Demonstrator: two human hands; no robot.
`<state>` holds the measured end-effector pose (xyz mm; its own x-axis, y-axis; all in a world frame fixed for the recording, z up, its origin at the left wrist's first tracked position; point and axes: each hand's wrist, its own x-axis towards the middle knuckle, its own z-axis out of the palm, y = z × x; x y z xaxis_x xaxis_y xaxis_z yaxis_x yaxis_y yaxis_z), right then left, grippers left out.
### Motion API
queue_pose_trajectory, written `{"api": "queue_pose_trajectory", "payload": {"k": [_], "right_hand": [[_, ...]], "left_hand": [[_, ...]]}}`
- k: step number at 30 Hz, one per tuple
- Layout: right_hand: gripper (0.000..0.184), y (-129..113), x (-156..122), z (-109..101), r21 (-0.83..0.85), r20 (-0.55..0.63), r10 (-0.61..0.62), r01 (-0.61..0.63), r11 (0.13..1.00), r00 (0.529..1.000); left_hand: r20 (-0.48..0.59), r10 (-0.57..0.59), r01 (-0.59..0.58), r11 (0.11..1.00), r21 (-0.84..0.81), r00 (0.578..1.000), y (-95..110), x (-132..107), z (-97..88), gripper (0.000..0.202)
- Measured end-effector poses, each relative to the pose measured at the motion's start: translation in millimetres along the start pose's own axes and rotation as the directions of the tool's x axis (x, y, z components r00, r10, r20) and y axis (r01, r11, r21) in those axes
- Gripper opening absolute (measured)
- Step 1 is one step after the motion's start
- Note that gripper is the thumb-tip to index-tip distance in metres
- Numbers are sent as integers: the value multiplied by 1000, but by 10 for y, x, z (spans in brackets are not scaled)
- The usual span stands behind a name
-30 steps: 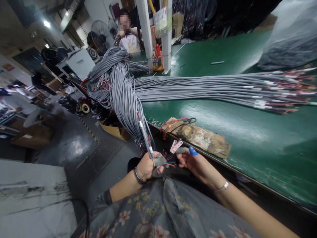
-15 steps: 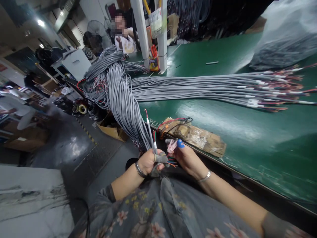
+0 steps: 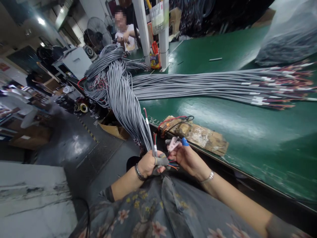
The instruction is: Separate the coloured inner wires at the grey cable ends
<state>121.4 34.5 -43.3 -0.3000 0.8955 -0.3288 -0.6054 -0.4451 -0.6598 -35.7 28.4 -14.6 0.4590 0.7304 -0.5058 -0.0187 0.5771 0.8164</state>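
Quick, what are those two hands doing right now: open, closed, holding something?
Left hand: closed, holding grey cables, with coloured wires poking out.
Right hand: holding a pink clip at its fingertips.

Bench (image 3: 262, 138) is stretching across front & R. Long cables (image 3: 193, 86) are lying along it, ends pointing R; plastic bag (image 3: 288, 49) is sitting bhd those ends. Posts (image 3: 143, 33) are standing bhd the cables, w/ packet (image 3: 155, 62) resting at base. Wood block (image 3: 204, 138) is lying on near edge, in front of cables. Draped bundle (image 3: 125, 99) is hanging over bench's L end, carton (image 3: 112, 131) sitting below, L of it. Held cable (image 3: 155, 149) is lying in L hand (image 3: 151, 163); R hand (image 3: 188, 159) w/ clip (image 3: 173, 144) is hovering just R, before block.
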Motion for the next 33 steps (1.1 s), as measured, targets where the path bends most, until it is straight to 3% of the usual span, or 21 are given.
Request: {"api": "queue_pose_trajectory", "payload": {"k": [7, 21, 33], "right_hand": [[39, -8, -50, 48, -93, -36, -107, 104, 990, 994], [36, 23, -9, 14, 49, -15, -115, 116, 992, 993], [43, 10, -6, 12, 164, -10, -2, 3, 986, 1000]], "left_hand": [[-123, 84, -88, 996, -29, 989, -50, -36, 58, 41], [-131, 24, -35, 996, -79, 991, -11, 59, 97, 39], [-174, 104, -108, 994, -15, 979, -60, -31, 100, 40]]}}
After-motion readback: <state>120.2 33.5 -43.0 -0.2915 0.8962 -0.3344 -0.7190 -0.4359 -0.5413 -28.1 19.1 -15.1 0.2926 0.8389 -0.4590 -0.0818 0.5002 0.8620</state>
